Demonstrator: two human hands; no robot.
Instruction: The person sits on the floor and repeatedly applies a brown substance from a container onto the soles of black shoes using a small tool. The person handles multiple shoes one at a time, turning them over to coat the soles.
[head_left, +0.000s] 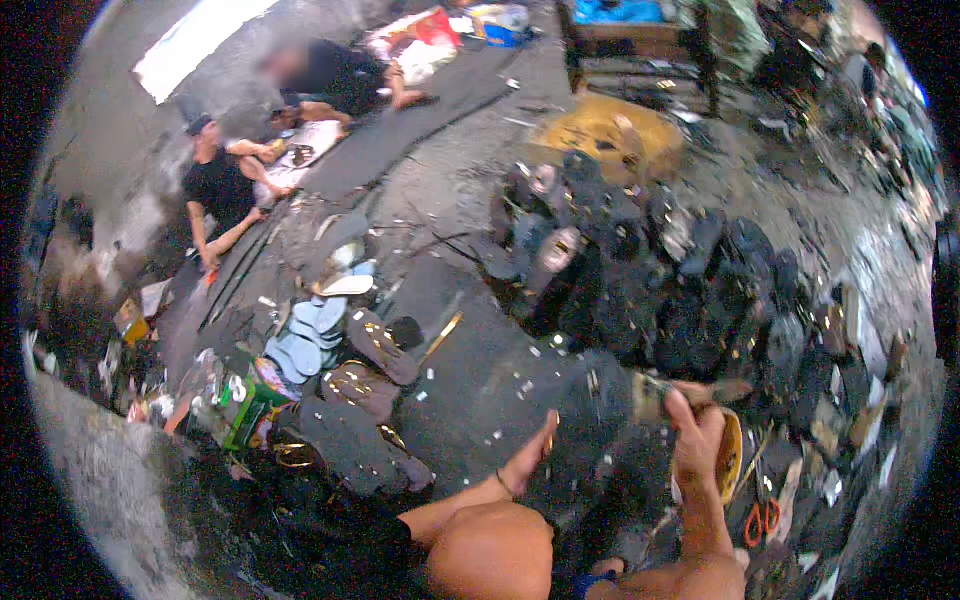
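Note:
My left hand point(535, 457) reaches over the dark mat in front of me, its fingers stretched out and nothing seen in them. To its right, my right hand point(697, 435) is closed around a brush-like tool point(649, 397) with a tan block at its left end and a brownish tip at its right. Motion blurs the tool, so its exact kind is unclear. A yellow-rimmed container point(735, 455) sits just beside and behind my right hand. Between and beyond the hands lies a dark, blurred shape point(585, 385) that I cannot make out.
Rows of dark sandals point(690, 310) cover the ground ahead and right. Light-blue soles point(305, 340), brown sandals point(378, 345) and a green bag point(255, 405) lie left. Orange-handled scissors point(762, 522) are at lower right. Two people point(220, 185) sit far left; a yellow board point(610, 140) lies beyond.

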